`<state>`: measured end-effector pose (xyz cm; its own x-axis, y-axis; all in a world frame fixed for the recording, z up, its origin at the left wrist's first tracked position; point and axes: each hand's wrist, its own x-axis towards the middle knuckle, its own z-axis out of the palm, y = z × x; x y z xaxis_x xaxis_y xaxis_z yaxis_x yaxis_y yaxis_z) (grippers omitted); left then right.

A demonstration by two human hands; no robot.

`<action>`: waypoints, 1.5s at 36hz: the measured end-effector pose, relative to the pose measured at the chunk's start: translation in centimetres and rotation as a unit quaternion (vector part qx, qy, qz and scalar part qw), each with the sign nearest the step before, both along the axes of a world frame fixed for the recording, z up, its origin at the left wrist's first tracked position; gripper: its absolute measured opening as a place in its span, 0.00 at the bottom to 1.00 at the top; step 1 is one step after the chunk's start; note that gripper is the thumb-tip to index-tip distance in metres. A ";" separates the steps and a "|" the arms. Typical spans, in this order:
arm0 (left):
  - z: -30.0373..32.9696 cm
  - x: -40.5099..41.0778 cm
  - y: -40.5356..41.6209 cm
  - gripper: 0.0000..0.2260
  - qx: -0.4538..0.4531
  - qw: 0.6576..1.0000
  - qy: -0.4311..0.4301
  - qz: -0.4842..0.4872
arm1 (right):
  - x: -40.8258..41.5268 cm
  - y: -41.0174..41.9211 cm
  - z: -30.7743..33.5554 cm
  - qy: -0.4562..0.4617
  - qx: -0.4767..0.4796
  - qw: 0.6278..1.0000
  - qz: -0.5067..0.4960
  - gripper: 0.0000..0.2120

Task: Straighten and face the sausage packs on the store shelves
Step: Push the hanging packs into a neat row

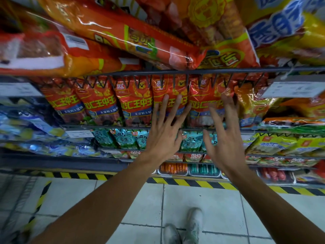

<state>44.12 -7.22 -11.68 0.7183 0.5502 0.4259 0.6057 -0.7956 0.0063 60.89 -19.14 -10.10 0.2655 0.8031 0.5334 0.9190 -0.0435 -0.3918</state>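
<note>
A row of red sausage packs point(133, 101) with green lettering stands upright behind the wire shelf front point(175, 72). My left hand point(163, 131) is spread, its straight fingertips lying over the fourth pack point(168, 90). My right hand point(226, 138) is spread too, fingers reaching to the fifth pack point(204, 99) and its right edge. Whether the fingertips press the packs or hover just in front of them I cannot tell. Neither hand holds anything.
Larger orange sausage bags point(105, 32) lie tilted on the shelf above, overhanging its edge. Teal packs point(123, 138) stand on the shelf below, trays of loose sausages point(173, 169) lower still. Yellow-black tape point(193, 183) marks the shelf base on the tiled floor. Price tags point(295, 88) hang at right.
</note>
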 end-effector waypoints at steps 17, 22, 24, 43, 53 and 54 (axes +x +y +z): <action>-0.7 -6.7 2.1 0.31 -0.038 0.998 -0.037 -0.023 | 0.6 0.4 1.3 -0.005 -0.053 0.998 0.013 0.37; -0.6 -9.0 3.3 0.30 -0.037 0.996 -0.013 0.074 | -1.6 1.0 1.7 -0.018 -0.031 0.995 0.098 0.34; -0.7 -9.4 4.0 0.30 -0.048 0.996 0.002 0.070 | -2.9 2.1 1.9 -0.047 -0.072 0.987 0.139 0.35; 1.3 -9.6 2.8 0.27 -0.068 0.997 0.021 -0.035 | -4.8 3.1 3.2 -0.014 -0.205 0.968 0.145 0.35; 0.0 -7.9 3.1 0.30 -0.055 0.996 0.068 0.015 | -9.4 3.0 2.5 0.248 -0.202 0.947 0.024 0.39; -0.1 -8.0 3.1 0.30 -0.055 0.996 0.068 0.021 | -9.6 3.3 2.5 0.244 -0.204 0.948 0.027 0.39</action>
<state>36.15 -4.11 -11.82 0.7403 0.6190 0.2623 0.6399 -0.7684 0.0073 51.30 -15.87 -7.60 0.3538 0.9353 -0.0003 0.6384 -0.2417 -0.7308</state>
